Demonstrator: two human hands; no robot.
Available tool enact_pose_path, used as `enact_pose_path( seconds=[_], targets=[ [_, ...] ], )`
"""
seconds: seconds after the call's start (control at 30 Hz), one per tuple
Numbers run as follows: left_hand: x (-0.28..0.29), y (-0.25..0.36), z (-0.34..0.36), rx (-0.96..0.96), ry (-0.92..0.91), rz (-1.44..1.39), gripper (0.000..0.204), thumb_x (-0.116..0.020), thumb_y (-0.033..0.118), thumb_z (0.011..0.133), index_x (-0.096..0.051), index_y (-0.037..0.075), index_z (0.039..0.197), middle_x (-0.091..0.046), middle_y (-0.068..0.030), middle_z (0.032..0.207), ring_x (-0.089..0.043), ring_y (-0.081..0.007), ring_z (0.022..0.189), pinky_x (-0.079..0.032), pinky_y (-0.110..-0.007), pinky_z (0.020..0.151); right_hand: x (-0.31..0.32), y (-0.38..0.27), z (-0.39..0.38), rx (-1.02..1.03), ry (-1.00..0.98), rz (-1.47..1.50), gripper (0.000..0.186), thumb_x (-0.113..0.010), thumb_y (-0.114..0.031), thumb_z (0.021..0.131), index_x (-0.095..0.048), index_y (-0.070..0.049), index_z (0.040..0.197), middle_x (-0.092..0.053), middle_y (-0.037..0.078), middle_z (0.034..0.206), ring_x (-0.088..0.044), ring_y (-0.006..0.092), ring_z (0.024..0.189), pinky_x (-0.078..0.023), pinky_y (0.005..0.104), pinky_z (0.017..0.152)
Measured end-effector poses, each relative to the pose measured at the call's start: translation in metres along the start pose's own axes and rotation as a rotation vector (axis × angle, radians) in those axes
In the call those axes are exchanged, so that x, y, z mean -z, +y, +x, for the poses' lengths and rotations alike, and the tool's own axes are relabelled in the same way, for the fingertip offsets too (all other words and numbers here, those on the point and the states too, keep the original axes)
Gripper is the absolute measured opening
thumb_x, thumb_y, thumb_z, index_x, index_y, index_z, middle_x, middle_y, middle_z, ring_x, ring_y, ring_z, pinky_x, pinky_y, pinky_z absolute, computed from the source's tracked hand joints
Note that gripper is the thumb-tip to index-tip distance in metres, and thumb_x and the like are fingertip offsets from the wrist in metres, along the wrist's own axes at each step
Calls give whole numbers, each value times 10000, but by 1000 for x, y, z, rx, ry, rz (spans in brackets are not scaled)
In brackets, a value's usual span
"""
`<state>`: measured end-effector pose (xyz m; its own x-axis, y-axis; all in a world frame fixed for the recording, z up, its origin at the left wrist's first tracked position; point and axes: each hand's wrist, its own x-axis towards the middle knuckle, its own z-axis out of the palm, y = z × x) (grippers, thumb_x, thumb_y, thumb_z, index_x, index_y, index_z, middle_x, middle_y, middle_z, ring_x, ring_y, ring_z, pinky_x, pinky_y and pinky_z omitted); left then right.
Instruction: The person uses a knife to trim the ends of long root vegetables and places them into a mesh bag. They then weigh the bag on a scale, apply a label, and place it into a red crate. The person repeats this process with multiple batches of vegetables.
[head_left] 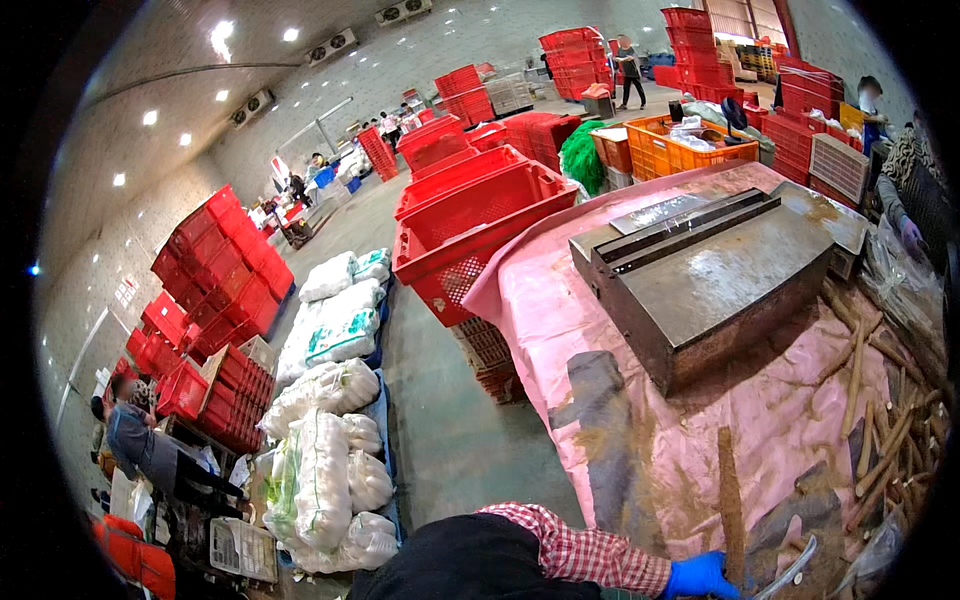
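Observation:
My left hand [700, 577], in a blue glove with a red checked sleeve behind it, is at the lower edge on the right. Its fingers are closed around the lower end of a long brown yam root [732, 500], which points away from me over the table's pink, soil-smeared cover [640, 440]. Several more brown yam roots [885, 450], some with pale cut ends, lie heaped at the right. Beside my hand lies a pale curved strip [790, 570] I cannot make out. My right hand is out of the picture.
A metal box with a slotted top [720, 290] stands on the table. Red crates [480, 220] rise beside it, an orange crate [690, 145] behind. Bagged white vegetables [325, 470] line the floor at left. A gloved co-worker's hand [912, 235] shows at far right.

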<state>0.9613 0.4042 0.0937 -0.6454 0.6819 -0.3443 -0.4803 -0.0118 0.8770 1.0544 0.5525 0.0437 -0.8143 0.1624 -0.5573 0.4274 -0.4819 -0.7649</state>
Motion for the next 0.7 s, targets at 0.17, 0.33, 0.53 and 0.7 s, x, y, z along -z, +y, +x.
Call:
enact_pose_path(
  seconds=[0.17,0.33,0.53,0.7],
  targets=[
    [20,0,20,-75,149,-219,330,-596,281,699,-515,61,930,-538,-12,737,-458,-60,567,-373,-202,471,10,20,-5,497,147,-365,105,-486,-189,787,-455,-100,831,-431,16,635,-400,82,530,-331,207,437],
    [64,33,33,-122,380,-59,347,-512,362,763,-523,46,909,-553,-24,713,-406,-46,454,-310,-186,378,18,17,-6,180,256,-116,129,-525,-118,749,-448,-82,845,-408,3,549,-378,78,449,-312,194,389],
    [73,62,9,-98,397,-288,315,-435,348,808,-522,55,881,-565,-47,708,-402,-56,394,-303,-187,332,11,17,-15,247,146,-219,111,-524,-139,754,-427,-87,771,-389,-5,521,-363,77,449,-296,198,384],
    [79,72,0,-351,481,-116,341,-392,346,822,-479,73,1007,-564,-48,661,-400,-55,390,-300,-183,332,27,37,-8,141,147,-93,122,-491,-222,780,-440,-116,751,-375,-13,511,-351,86,443,-294,220,386]
  ],
)
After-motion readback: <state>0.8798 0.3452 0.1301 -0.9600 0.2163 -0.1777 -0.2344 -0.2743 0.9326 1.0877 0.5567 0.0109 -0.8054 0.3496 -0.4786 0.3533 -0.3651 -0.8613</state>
